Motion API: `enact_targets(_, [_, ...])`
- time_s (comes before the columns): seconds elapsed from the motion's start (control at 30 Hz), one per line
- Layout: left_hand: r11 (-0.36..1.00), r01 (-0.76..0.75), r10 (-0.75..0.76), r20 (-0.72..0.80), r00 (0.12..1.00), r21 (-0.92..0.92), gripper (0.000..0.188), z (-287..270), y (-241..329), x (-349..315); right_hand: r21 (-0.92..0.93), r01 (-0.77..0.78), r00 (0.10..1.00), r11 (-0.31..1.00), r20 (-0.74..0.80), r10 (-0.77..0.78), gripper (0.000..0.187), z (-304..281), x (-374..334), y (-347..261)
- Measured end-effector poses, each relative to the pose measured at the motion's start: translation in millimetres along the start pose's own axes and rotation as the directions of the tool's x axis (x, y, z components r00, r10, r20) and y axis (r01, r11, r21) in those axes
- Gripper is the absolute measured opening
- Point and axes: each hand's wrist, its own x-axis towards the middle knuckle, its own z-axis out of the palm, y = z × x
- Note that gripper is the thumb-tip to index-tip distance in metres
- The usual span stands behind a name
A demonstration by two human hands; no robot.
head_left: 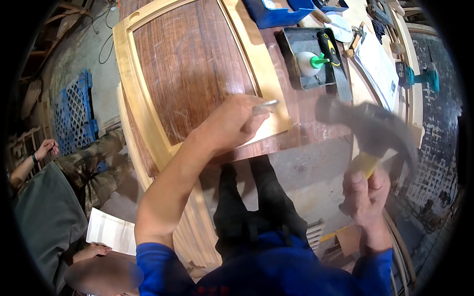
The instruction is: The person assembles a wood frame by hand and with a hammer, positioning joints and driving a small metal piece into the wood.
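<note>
My left hand point(237, 118) is closed round a short metal tool point(266, 104) whose bright end sticks out beside the thumb; its kind is mostly hidden by the fingers. That hand rests over the near right corner of a pale wooden frame point(271, 81), which lies on a brown wood-grain board point(197, 54). To the right, my right hand point(366, 190) grips the yellow handle of a claw hammer point(373, 126). The hammer is raised apart from the frame, and its head is smeared by motion.
A dark tray point(291, 47) holds a white bottle with a green tip point(310, 63) and a yellow-black handled tool point(329, 47). Blue bins point(276, 15), papers point(377, 69) and a teal drill point(419, 76) lie farther right. At left sits another person point(49, 207) with a paper sheet point(111, 232).
</note>
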Motion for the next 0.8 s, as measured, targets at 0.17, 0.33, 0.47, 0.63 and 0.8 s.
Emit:
enact_targets(0.17, [0.994, 0.049, -0.049, -0.001, 0.999, -0.101, 0.015, 1, -5, -1, -0.203, 0.248, 0.968, 0.947, 0.096, -0.233, 0.023, -1, 36, -36])
enact_targets(0.33, [0.984, -0.18, 0.18, -0.122, 0.976, 0.01, 0.014, 13, -15, 18, -0.398, 0.178, 0.967, 0.9, 0.241, -0.085, 0.022, -8, 51, -49])
enact_targets(0.47, [0.976, -0.186, 0.192, -0.042, 0.981, 0.111, 0.025, -2, -6, 17, -0.415, 0.125, 0.967, 0.901, 0.254, -0.018, 0.027, -10, 48, -51])
enact_targets(0.63, [0.969, -0.246, 0.245, -0.1, 0.964, 0.001, 0.017, 8, -31, 20, -0.39, 0.126, 0.974, 0.912, 0.221, -0.041, 0.033, -2, 39, -37])
enact_targets(0.8, [0.958, -0.27, 0.253, -0.161, 0.954, -0.093, 0.015, 7, -33, 19, -0.317, 0.178, 0.98, 0.932, 0.137, -0.141, 0.027, 1, 33, -30])
